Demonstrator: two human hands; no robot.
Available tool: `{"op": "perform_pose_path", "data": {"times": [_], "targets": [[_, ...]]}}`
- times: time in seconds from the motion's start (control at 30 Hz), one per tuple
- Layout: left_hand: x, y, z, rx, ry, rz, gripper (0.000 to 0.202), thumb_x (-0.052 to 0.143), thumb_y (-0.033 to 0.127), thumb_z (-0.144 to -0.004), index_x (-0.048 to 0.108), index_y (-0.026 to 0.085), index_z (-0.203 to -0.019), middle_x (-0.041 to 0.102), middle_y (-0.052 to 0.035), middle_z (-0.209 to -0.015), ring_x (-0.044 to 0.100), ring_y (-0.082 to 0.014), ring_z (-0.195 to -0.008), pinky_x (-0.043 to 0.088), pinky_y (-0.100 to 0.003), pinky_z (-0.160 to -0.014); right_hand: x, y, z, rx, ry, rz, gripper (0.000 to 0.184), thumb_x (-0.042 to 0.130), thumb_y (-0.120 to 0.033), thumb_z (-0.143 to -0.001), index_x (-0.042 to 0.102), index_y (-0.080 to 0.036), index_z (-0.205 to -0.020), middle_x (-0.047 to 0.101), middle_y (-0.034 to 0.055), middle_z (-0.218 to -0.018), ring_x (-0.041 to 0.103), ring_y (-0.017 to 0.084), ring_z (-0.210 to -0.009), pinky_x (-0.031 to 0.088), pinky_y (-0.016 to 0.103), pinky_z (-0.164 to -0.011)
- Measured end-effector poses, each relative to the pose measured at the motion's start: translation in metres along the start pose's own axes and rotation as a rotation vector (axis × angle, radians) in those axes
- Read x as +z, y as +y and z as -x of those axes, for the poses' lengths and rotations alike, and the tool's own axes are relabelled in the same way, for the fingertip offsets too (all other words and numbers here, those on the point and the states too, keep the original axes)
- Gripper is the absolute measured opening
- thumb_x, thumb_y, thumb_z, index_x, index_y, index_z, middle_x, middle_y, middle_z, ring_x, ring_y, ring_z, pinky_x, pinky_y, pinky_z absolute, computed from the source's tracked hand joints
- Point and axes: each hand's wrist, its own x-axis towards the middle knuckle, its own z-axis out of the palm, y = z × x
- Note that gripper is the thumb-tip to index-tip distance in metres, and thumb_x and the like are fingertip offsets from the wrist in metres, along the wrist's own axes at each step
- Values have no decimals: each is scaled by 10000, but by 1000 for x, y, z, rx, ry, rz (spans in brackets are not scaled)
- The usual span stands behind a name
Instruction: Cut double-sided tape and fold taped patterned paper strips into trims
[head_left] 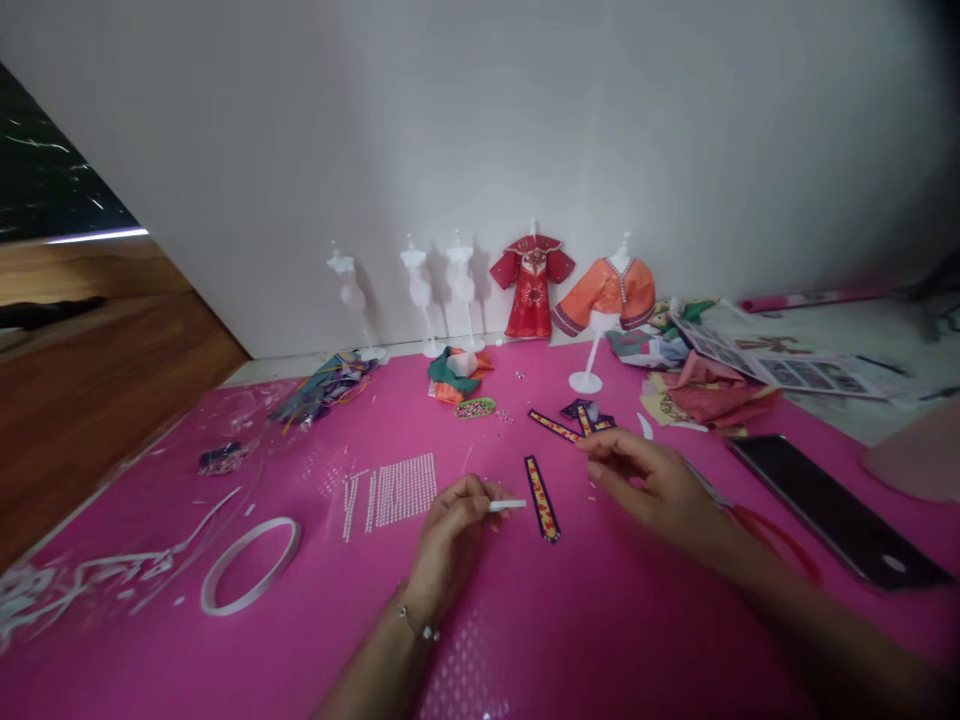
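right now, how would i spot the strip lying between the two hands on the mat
Start at the pink mat and find the left hand holding a small white stick. Just past the stick's tip lies the patterned strip, alone and lengthwise. Its neighbours, similar strips, lie crossed in a cluster farther back near the right hand's fingertips.

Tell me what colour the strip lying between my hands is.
Dark strip with a red and yellow pattern; head view.

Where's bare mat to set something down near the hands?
Bare pink mat between the two forearms, and between the tape ring and left hand. Crowded: paper strips by the right hand, the gem sheet, the phone and fabric pile on the right.
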Motion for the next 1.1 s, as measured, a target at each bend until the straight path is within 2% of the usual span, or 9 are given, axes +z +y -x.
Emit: {"op": "perform_pose_path", "data": {"times": [0.1,0.2,0.3,0.37,0.47,0.57,0.77,0.9,1.1], "targets": [[1,-1,1,-16,-31,22,158,636,240,-666,511,192,-581,626,-29,-691,517,-160,-664,375,-285,-651,-16,11,3,21,-54,170,234,501,-316,-903,619,-224,-1082,640,6,-773,602,167,-657,445,264,-543],[2,-1,2,-33,-71,42,160,628,254,-674,504,196,-592,616,-24,-663,506,-155,-634,374,-288,-639,-42,31,19,64,-132,457,288,486,-368,-909,627,-231,-1120,659,21,-746,609,194,-624,466,311,-568],[5,-1,4,-61,-111,60,166,636,266,-676,502,196,-609,615,-25,-648,508,-155,-618,366,-288,-620,-65,53,46,166,-43,677,326,509,-403,-876,653,-197,-1085,697,106,-851,662,296,-750,481,420,-672],[7,-1,7,-92,-135,70,156,642,264,-668,508,193,-630,629,-32,-659,520,-156,-623,364,-286,-617,-73,67,64,214,-27,793,366,537,-468,-841,667,-177,-1020,695,164,-961,670,361,-807,483,469,-690],[11,-2,10,-141,-173,76,133,643,249,-652,525,188,-660,653,-40,-664,535,-156,-616,356,-279,-605,-74,82,82,230,-60,910,383,510,-511,-862,647,-174,-981,684,159,-955,672,345,-808,496,461,-711],[14,-1,12,-177,-220,72,117,640,221,-625,544,183,-681,666,-46,-643,565,-172,-626,356,-278,-603,-71,88,90,235,-79,953,382,449,-491,-906,628,-167,-1001,683,149,-948,674,318,-802,503,451,-723],[16,0,14,-206,-287,76,86,619,192,-619,551,180,-671,672,-52,-638,583,-180,-615,384,-294,-624,-72,86,94,239,-50,931,392,465,-483,-888,656,-164,-1013,686,152,-939,678,332,-810,503,450,-698],[15,0,14,-207,-302,85,85,622,199,-631,565,173,-689,669,-48,-644,589,-182,-620,393,-294,-635,-76,83,94,301,-90,921,410,397,-453,-911,673,-158,-984,687,143,-906,685,321,-792,503,448,-718],[13,1,11,-202,-318,106,103,650,208,-664,583,164,-729,676,-44,-655,579,-164,-626,377,-262,-610,-80,79,91,305,-139,908,385,402,-372,-918,662,-142,-1084,693,147,-998,687,305,-859,500,422,-775]]}}
